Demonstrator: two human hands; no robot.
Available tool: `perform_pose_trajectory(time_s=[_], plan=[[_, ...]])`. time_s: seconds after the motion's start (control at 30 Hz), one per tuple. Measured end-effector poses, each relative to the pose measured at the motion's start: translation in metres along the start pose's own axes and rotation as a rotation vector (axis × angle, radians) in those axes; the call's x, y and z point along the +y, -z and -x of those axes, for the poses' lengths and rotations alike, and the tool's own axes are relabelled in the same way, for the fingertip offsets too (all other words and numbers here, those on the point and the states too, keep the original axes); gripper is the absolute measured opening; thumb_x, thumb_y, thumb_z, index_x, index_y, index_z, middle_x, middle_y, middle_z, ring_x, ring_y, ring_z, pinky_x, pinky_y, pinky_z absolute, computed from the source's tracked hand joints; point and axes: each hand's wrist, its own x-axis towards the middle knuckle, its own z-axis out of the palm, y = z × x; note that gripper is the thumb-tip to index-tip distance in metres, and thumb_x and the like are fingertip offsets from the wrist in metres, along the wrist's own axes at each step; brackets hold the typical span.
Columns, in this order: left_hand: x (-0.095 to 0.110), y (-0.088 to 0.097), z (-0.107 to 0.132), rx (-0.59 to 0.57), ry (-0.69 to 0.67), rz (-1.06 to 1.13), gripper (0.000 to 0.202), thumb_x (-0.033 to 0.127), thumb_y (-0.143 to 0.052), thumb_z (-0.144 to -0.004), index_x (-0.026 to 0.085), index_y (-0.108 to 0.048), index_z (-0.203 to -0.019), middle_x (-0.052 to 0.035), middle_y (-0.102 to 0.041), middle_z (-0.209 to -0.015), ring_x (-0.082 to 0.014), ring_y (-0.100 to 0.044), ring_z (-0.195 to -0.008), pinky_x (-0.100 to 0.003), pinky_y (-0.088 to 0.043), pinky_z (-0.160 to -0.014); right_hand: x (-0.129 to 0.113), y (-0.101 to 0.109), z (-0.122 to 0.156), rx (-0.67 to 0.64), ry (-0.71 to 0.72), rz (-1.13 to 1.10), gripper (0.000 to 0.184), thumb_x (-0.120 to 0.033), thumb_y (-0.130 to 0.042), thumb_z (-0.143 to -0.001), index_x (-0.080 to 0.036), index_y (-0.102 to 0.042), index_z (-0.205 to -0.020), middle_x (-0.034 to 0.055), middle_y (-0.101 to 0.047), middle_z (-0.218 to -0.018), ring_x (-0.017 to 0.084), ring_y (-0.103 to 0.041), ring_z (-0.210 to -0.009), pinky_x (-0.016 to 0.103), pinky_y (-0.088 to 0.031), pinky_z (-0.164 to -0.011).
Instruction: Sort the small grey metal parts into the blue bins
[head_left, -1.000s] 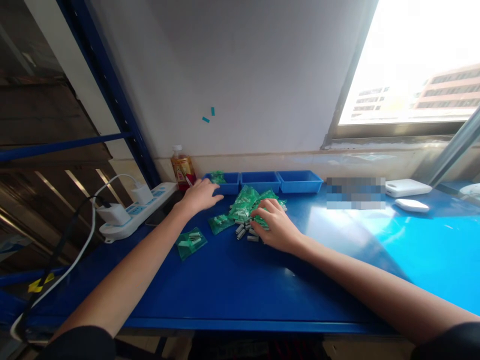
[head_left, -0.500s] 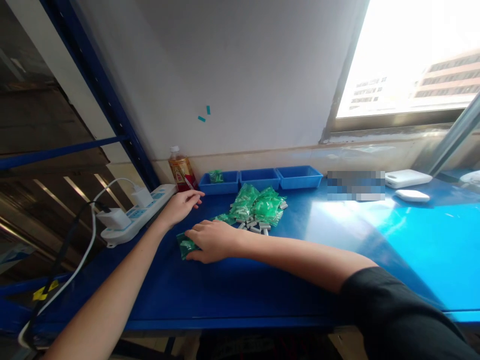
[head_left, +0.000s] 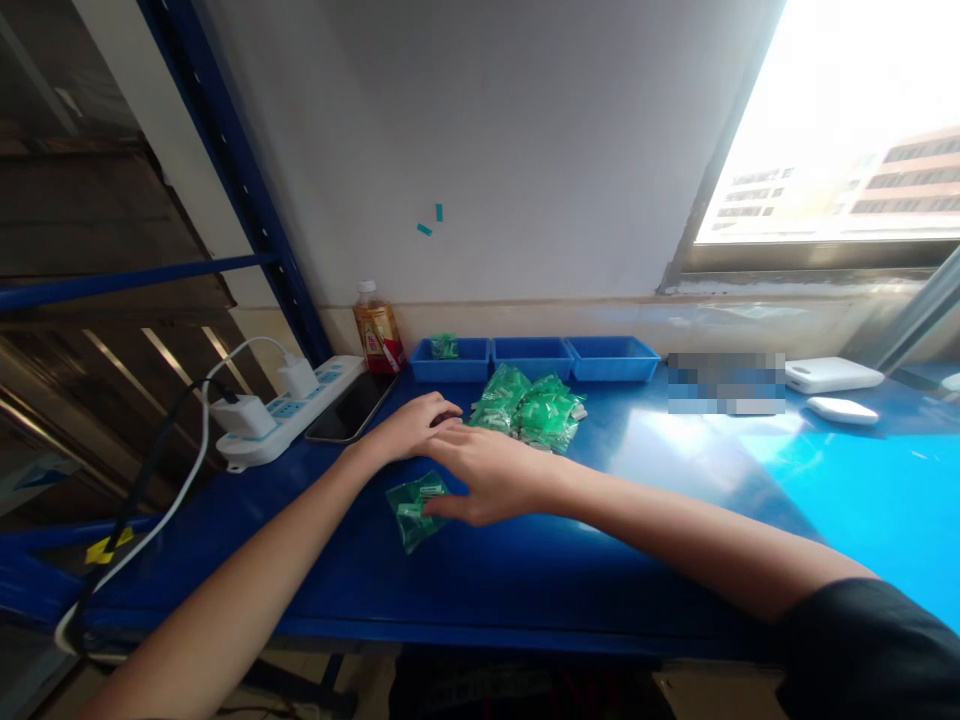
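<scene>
Probably for easy reach, the bags (head_left: 525, 402) lie heaped on the tabletop (head_left: 585, 585) before the trays (head_left: 532, 355). The right hand (head_left: 487, 470) spreads wide, thumb at a lone bag (head_left: 411, 514); whether the curled left hand (head_left: 415, 420) holds anything, I cannot tell.

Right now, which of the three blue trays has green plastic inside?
The leftmost blue tray, beside the bottle: green plastic shows inside it, but not in the middle tray or right tray.

One head cam, close above table (head_left: 525, 590), facing forward and down; wall (head_left: 555, 170) at 12 o'clock, window (head_left: 832, 120) at 2, rack (head_left: 226, 150) at 10.
</scene>
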Motion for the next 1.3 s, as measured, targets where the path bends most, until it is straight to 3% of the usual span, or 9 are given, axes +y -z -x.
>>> perform_pose_trajectory(time_s=[0.33, 0.43, 0.53, 0.63, 0.7, 0.8, 1.0, 1.17, 1.3], plan=[[-0.003, 0.003, 0.004, -0.068, -0.003, 0.009, 0.048, 0.055, -0.049, -0.085, 0.017, -0.066, -0.109, -0.0082, -0.059, -0.105, -0.0241, -0.057, -0.099, -0.034, -0.045, -0.090, -0.014, -0.009, 0.001, 0.008, 0.209, 0.145, 0.014, -0.024, -0.047, -0.093, -0.017, -0.057, -0.087, 0.0043, -0.065, -0.084, 0.015, -0.057, -0.073, 0.027, -0.040, -0.066], [-0.001, 0.003, 0.003, -0.096, -0.011, 0.057, 0.050, 0.054, -0.052, -0.083, 0.014, -0.065, -0.110, -0.0084, -0.060, -0.103, -0.0246, -0.058, -0.097, -0.034, -0.045, -0.088, 0.005, 0.014, -0.008, 0.314, -0.028, -0.086, 0.010, -0.024, -0.047, -0.093, -0.018, -0.055, -0.089, 0.0018, -0.064, -0.081, 0.012, -0.058, -0.069, 0.023, -0.042, -0.062], [0.002, 0.004, 0.004, -0.093, -0.005, 0.068, 0.050, 0.057, -0.057, -0.079, 0.018, -0.064, -0.108, -0.0071, -0.060, -0.106, -0.0234, -0.058, -0.096, -0.033, -0.046, -0.085, 0.030, 0.050, -0.017, 0.855, -0.258, -0.275, 0.015, -0.029, -0.040, -0.096, -0.019, -0.051, -0.097, 0.0003, -0.060, -0.080, 0.011, -0.057, -0.068, 0.022, -0.045, -0.058], [0.004, 0.004, 0.005, -0.090, 0.008, 0.097, 0.043, 0.056, -0.061, -0.076, 0.021, -0.064, -0.099, -0.0058, -0.061, -0.103, -0.0213, -0.058, -0.092, -0.031, -0.048, -0.079, 0.058, 0.089, -0.020, 1.268, -0.265, -0.221, 0.024, -0.037, -0.034, -0.098, -0.022, -0.049, -0.110, 0.0043, -0.059, -0.096, 0.013, -0.059, -0.083, 0.024, -0.049, -0.062], [0.005, 0.003, 0.004, -0.071, 0.021, 0.116, 0.041, 0.054, -0.061, -0.076, 0.021, -0.062, -0.100, -0.0053, -0.061, -0.103, -0.0206, -0.058, -0.090, -0.031, -0.048, -0.076, 0.076, 0.106, -0.022, 1.364, -0.231, -0.115, 0.030, -0.039, -0.029, -0.098, -0.024, -0.047, -0.117, 0.0065, -0.056, -0.111, 0.015, -0.057, -0.097, 0.027, -0.050, -0.068], [0.004, 0.000, 0.003, 0.018, 0.081, 0.113, 0.047, 0.048, -0.065, -0.073, 0.024, -0.058, -0.113, -0.0061, -0.056, -0.109, -0.0185, -0.058, -0.083, -0.031, -0.050, -0.072, 0.101, 0.105, -0.029, 1.193, -0.303, 0.061, 0.031, -0.037, -0.028, -0.098, -0.024, -0.049, -0.118, 0.0082, -0.055, -0.120, 0.020, -0.055, -0.108, 0.034, -0.050, -0.078], [-0.003, -0.002, -0.001, 0.431, 0.241, 0.059, 0.049, 0.030, -0.071, -0.068, 0.021, -0.058, -0.115, -0.0046, -0.046, -0.100, -0.0155, -0.056, -0.077, -0.038, -0.051, -0.082, 0.110, 0.041, -0.032, 0.223, -0.681, 0.201, 0.047, -0.043, -0.060, -0.084, -0.011, -0.052, -0.118, 0.0195, -0.063, -0.109, 0.033, -0.056, -0.106, 0.044, -0.045, -0.086], [0.015, -0.001, 0.000, 0.651, 0.022, 0.192, 0.040, 0.028, -0.070, -0.072, 0.023, -0.059, -0.110, -0.0052, -0.039, -0.113, -0.0132, -0.056, -0.084, -0.035, -0.050, -0.089, 0.076, 0.010, -0.013, 0.202, -0.479, -0.192, 0.050, -0.038, -0.059, -0.085, -0.011, -0.048, -0.125, 0.0128, -0.065, -0.104, 0.022, -0.061, -0.092, 0.031, -0.046, -0.077], [0.033, -0.006, -0.001, 0.612, -0.125, 0.300, 0.034, 0.028, -0.067, -0.076, 0.023, -0.058, -0.109, -0.0053, -0.043, -0.113, -0.0133, -0.055, -0.089, -0.033, -0.048, -0.090, 0.064, 0.009, -0.010, 0.260, -0.455, -0.401, 0.013, -0.022, -0.058, -0.081, -0.014, -0.060, -0.091, -0.0001, -0.063, -0.073, 0.011, -0.056, -0.064, 0.021, -0.039, -0.058]])
